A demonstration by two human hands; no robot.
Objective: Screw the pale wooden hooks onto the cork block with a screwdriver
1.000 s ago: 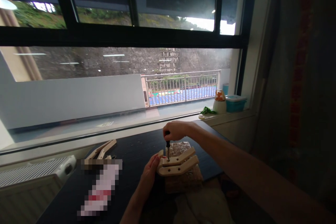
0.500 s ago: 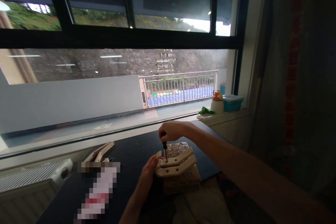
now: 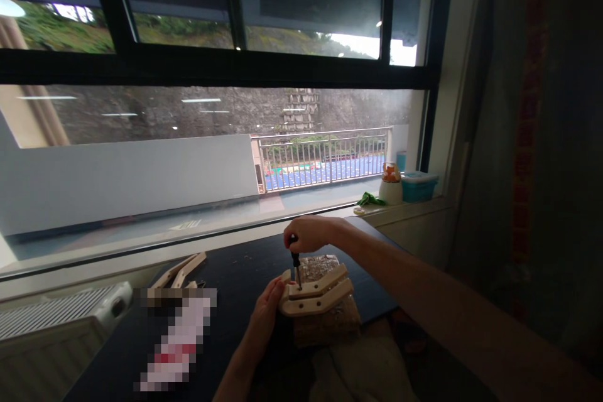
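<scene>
My right hand (image 3: 307,233) is closed round the black handle of a small screwdriver (image 3: 296,265), held upright with its tip down on a pair of pale curved wooden pieces (image 3: 318,298). Those pieces lie stacked on a rough brown block (image 3: 330,321) on the dark table (image 3: 235,276). My left hand (image 3: 266,313) presses against the left end of the wooden pieces, fingers curled on them.
More curved wooden pieces (image 3: 181,270) lie at the table's far left, beside a blurred white and red patch (image 3: 176,339). A radiator (image 3: 56,314) stands to the left. On the windowsill sit a white jar (image 3: 391,185), a teal box (image 3: 418,186) and a green cloth (image 3: 370,199).
Both hands stay on the screwdriver and the wooden pieces. Only the view has shifted slightly.
</scene>
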